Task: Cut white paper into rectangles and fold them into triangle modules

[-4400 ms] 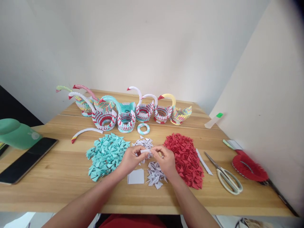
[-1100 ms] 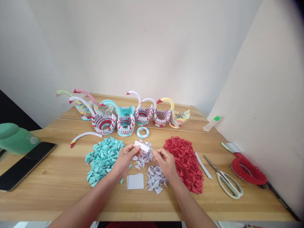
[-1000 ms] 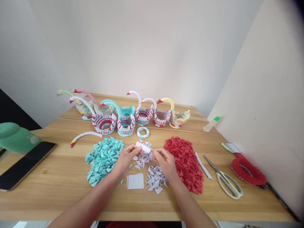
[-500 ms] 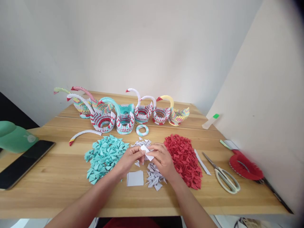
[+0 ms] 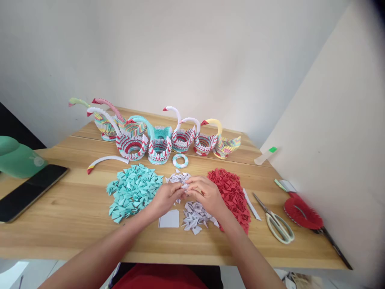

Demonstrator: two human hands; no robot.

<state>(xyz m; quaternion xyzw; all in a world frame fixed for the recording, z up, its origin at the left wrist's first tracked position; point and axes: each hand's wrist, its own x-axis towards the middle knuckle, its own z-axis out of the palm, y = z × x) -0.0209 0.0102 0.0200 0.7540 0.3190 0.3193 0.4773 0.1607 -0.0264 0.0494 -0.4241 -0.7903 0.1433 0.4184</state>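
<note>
Head view: left hand (image 5: 165,197) and right hand (image 5: 208,196), both curled, pinch paper (image 5: 184,186).

You are facing pale walls (image 5: 192,52) across the frame's upper half, while a wooden table (image 5: 69,216) is spanning the lower.

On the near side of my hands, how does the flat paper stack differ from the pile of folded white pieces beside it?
The paper stack is flat sheets; the near white pile is many small folded, pointed pieces.
The stack is neatly squared up; the pile is loose, its pieces pointing every way.
The stack covers less table; the pile spreads wider.
Both look whitish and lie on the wooden surface.
</note>
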